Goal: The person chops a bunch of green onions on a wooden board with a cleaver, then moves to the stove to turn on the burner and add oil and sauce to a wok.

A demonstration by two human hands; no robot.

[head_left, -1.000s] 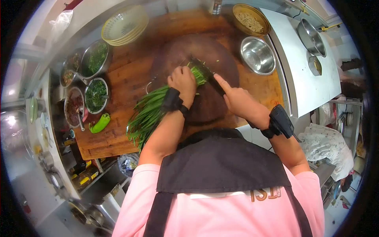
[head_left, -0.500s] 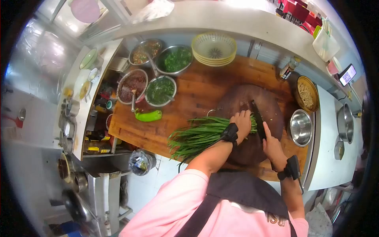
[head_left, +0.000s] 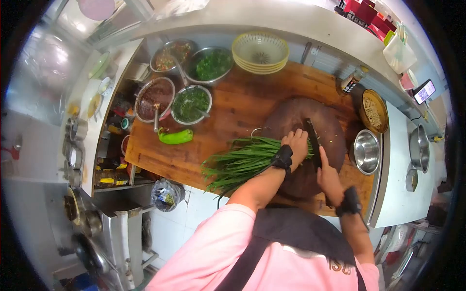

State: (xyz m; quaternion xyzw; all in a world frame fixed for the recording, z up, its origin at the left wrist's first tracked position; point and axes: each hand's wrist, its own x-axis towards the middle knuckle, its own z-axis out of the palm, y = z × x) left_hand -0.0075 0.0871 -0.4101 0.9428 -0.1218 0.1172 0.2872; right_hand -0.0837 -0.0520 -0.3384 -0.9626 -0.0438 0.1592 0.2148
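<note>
Your wooden table (head_left: 233, 109) is bright. Light shines off the steel bowl (head_left: 366, 151) and glares on the cloudy left wall (head_left: 43, 56). The black band (head_left: 349, 202) on your right wrist looks smeared. Straight things bend near the dark, round edge.

I can't make out the kitchen knife's (head_left: 313, 140) handle inside the right hand (head_left: 330, 181), the jar label's (head_left: 108, 180) print is too small, and the top edge crops the red chairs (head_left: 367, 12).

Your single view comes from your head, facing forward and steeply down over your apron (head_left: 303, 235) at bottom centre, close above the round board (head_left: 310, 104), right of centre, with wide, curved dark edges.
</note>
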